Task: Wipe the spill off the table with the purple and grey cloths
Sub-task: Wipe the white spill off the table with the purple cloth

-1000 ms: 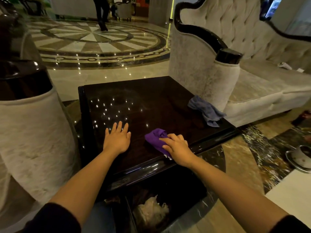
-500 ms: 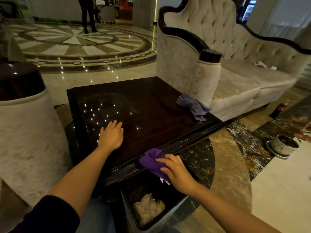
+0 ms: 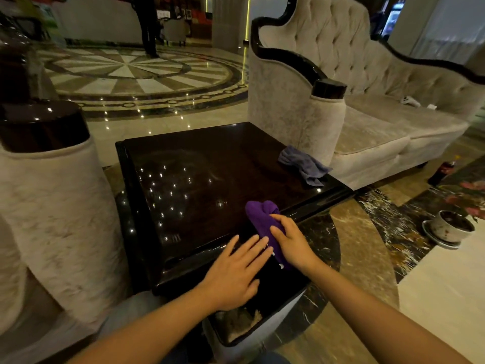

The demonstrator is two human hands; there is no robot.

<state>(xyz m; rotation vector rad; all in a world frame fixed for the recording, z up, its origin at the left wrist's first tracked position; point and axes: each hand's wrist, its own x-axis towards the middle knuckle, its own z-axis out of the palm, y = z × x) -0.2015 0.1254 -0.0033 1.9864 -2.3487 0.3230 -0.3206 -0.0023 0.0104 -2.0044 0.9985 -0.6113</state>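
Note:
A bunched purple cloth [image 3: 262,219] lies across the near right edge of the glossy dark table [image 3: 199,179], part of it hanging off the edge. My right hand [image 3: 292,243] grips its lower part. My left hand [image 3: 236,271] hovers flat with fingers spread at the table's near edge, fingertips close to the cloth. A crumpled grey cloth [image 3: 304,164] lies untouched at the table's far right corner. No spill is discernible on the reflective top.
A bin [image 3: 252,327] with crumpled paper stands below the table's near edge. A tufted sofa [image 3: 380,127] flanks the right, an upholstered armrest [image 3: 52,206] the left. A cup on a saucer [image 3: 450,227] sits on the floor at right. A person stands far back.
My right hand brought the purple cloth from over the bin back up onto the table's near right edge. My left hand slid from the table top toward the near edge, beside the cloth.

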